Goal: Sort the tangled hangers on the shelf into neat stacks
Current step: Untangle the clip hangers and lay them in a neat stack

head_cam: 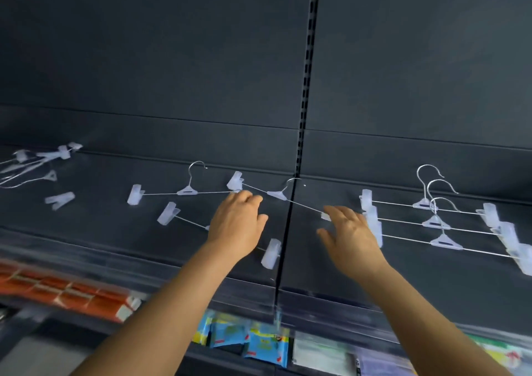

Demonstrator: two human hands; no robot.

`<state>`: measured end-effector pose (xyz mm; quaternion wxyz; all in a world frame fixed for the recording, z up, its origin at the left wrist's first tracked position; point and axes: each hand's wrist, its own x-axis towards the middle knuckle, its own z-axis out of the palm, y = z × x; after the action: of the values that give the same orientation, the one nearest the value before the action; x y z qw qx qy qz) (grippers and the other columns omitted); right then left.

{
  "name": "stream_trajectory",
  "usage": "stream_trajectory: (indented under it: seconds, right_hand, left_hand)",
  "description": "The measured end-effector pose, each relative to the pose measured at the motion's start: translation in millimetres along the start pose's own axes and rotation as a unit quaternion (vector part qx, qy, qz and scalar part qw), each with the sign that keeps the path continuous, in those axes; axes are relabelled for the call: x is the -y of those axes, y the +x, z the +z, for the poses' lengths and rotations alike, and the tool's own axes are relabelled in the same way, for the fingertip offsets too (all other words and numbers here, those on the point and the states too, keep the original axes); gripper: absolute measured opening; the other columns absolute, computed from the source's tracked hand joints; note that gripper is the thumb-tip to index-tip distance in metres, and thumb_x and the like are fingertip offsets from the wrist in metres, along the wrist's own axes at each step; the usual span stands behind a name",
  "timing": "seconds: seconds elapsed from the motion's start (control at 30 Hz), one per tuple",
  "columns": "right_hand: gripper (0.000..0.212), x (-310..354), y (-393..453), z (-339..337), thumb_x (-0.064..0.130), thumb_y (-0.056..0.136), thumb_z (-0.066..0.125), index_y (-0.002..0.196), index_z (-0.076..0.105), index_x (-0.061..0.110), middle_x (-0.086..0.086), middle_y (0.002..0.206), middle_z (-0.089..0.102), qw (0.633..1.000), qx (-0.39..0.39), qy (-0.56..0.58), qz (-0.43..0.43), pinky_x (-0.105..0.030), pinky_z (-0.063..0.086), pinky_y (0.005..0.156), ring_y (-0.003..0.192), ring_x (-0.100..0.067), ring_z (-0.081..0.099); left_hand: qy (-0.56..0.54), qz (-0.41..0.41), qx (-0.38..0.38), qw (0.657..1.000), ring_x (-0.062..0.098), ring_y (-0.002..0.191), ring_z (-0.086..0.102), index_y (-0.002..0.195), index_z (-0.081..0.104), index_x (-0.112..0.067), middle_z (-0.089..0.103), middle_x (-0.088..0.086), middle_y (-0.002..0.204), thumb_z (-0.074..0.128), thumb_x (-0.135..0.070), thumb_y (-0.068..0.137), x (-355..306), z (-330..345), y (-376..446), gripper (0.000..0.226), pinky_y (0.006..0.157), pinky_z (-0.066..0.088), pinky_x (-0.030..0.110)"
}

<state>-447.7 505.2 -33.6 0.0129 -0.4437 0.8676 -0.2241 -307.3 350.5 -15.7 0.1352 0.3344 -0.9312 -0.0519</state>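
Note:
Clear clip hangers with wire hooks lie on a dark shelf (pixel 359 277). At the right, three hangers (pixel 436 222) lie in an overlapping stack. In the middle lie three loose hangers: one flat (pixel 187 192), one slanted across the shelf seam (pixel 277 195), one partly under my left hand (pixel 169 213). My left hand (pixel 237 226) hovers over them with fingers curled loosely, holding nothing I can see. My right hand (pixel 349 231) is spread, fingertips at the slanted hanger's right clip (pixel 326 216).
A tangled bunch of hangers (pixel 37 164) and a loose clip (pixel 60 200) lie at the far left. A slotted upright (pixel 306 73) splits the dark back panel. Below the shelf edge are orange packs (pixel 63 289) and blue and yellow packets (pixel 259 344).

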Motion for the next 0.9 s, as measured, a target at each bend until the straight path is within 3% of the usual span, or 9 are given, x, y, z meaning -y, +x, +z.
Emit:
stream_trajectory:
  seconds: [0.13,0.3,0.43,0.57,0.67,0.7,0.77,0.9]
  right_hand:
    - [0.053,19,23,8,0.032,0.095,0.047,0.143,0.034,0.012,-0.009,0.145,0.040,0.995,0.006,0.003,0.103,-0.036,0.031,0.105,0.132,-0.033,0.033]
    - [0.043,28,45,15,0.025,0.097,0.040,0.138,0.040,0.011,-0.016,0.135,0.045,0.982,0.012,-0.015,0.187,-0.040,0.036,0.096,0.122,-0.039,0.039]
    - [0.032,30,55,21,0.020,0.096,0.041,0.123,0.050,0.004,-0.020,0.128,0.046,0.970,0.002,-0.007,0.243,-0.039,0.039,0.090,0.114,-0.041,0.046]
    - [0.023,29,66,27,0.019,0.091,0.048,0.104,0.052,0.001,-0.022,0.114,0.055,0.961,0.004,0.033,0.276,-0.035,0.037,0.078,0.107,-0.039,0.051]
    - [0.027,29,70,30,0.019,0.091,0.050,0.112,0.050,0.002,-0.022,0.117,0.055,0.954,-0.002,0.061,0.292,-0.035,0.039,0.081,0.109,-0.038,0.051]
    - [0.031,29,69,31,0.019,0.091,0.050,0.117,0.049,0.002,-0.022,0.119,0.054,0.953,-0.008,0.070,0.293,-0.035,0.039,0.083,0.110,-0.038,0.051]
    - [0.035,30,67,33,0.019,0.092,0.050,0.122,0.046,0.001,-0.023,0.122,0.052,0.953,-0.025,0.085,0.290,-0.036,0.039,0.085,0.113,-0.039,0.050]
    - [0.033,27,63,36,0.018,0.093,0.048,0.122,0.045,0.001,-0.024,0.119,0.054,0.950,-0.076,0.120,0.277,-0.035,0.038,0.080,0.105,-0.038,0.052]
  left_hand:
    - [-0.035,-0.028,-0.015,0.999,0.025,0.125,0.041,0.136,0.045,-0.015,0.047,0.004,0.137,0.041,-0.033,0.097,31,-9,35,0.043,0.097,0.040,0.037]
    - [-0.039,-0.066,0.060,0.995,0.029,0.105,0.051,0.111,0.057,-0.009,0.057,0.011,0.120,0.037,-0.018,0.097,61,-13,78,0.026,0.077,0.037,0.032]
    - [-0.057,-0.052,0.147,0.986,0.031,0.109,0.054,0.102,0.058,-0.007,0.059,0.010,0.123,0.035,-0.007,0.097,75,-6,99,0.024,0.081,0.041,0.034]
    - [-0.131,-0.060,0.161,0.976,0.022,0.088,0.047,0.077,0.050,-0.019,0.052,-0.001,0.105,0.037,-0.013,0.093,89,9,112,0.022,0.078,0.039,0.030]
    - [-0.151,-0.066,0.171,0.971,0.023,0.091,0.049,0.090,0.057,-0.012,0.060,0.009,0.118,0.040,-0.015,0.093,92,16,115,0.017,0.081,0.040,0.030]
    - [-0.156,-0.065,0.174,0.970,0.025,0.098,0.052,0.110,0.059,-0.011,0.059,0.009,0.125,0.041,-0.016,0.094,93,18,115,0.025,0.085,0.041,0.030]
    - [-0.171,-0.070,0.158,0.970,0.028,0.117,0.050,0.138,0.041,-0.013,0.052,0.009,0.136,0.043,-0.019,0.095,93,19,115,0.043,0.091,0.039,0.030]
    - [-0.191,-0.112,0.096,0.970,0.034,0.114,0.049,0.137,0.036,-0.010,0.036,0.016,0.137,0.045,-0.017,0.095,92,16,115,0.044,0.084,0.038,0.031]
